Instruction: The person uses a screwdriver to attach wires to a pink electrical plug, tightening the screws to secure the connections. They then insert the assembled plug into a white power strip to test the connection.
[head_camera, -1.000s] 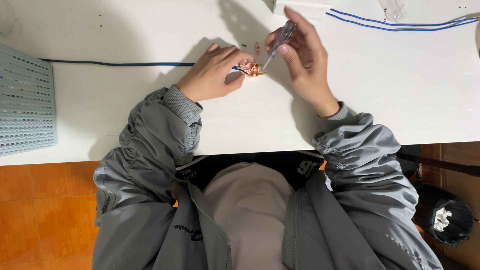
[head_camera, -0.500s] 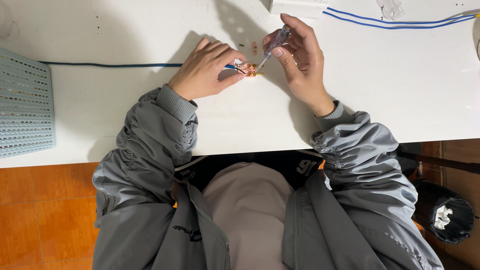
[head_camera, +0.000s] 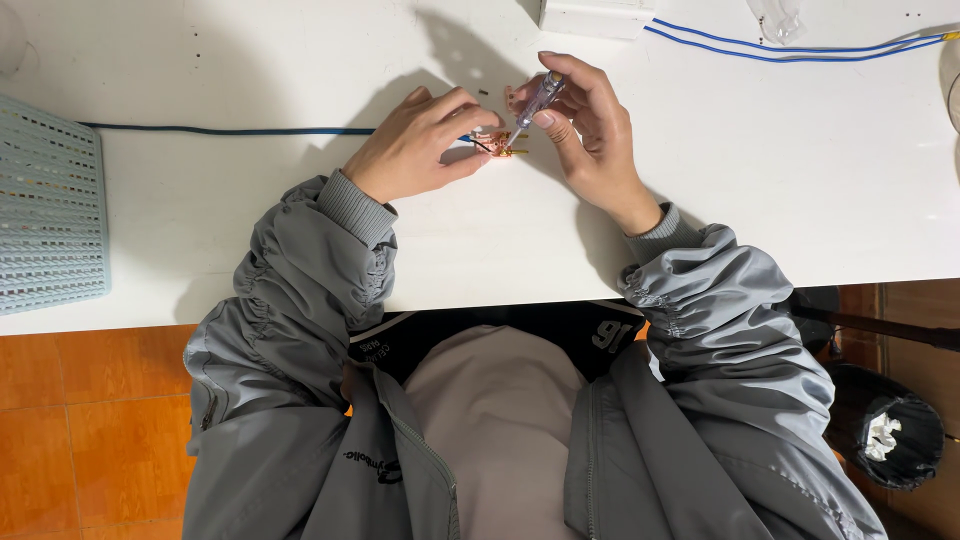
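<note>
White table (head_camera: 780, 200), left hand (head_camera: 415, 145) still pinching small copper part (head_camera: 492, 140), right hand (head_camera: 590, 130) gripping screwdriver (head_camera: 536, 103), now steeper.

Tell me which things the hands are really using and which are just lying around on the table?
In use:
- left hand, pinching a small part with brass pins and wires
- right hand, holding a clear-handled screwdriver, tip down at that part

Just lying about:
- pale blue basket at the table's left edge
- dark blue cable
- two blue wires
- white box
- black bin on the floor
</note>
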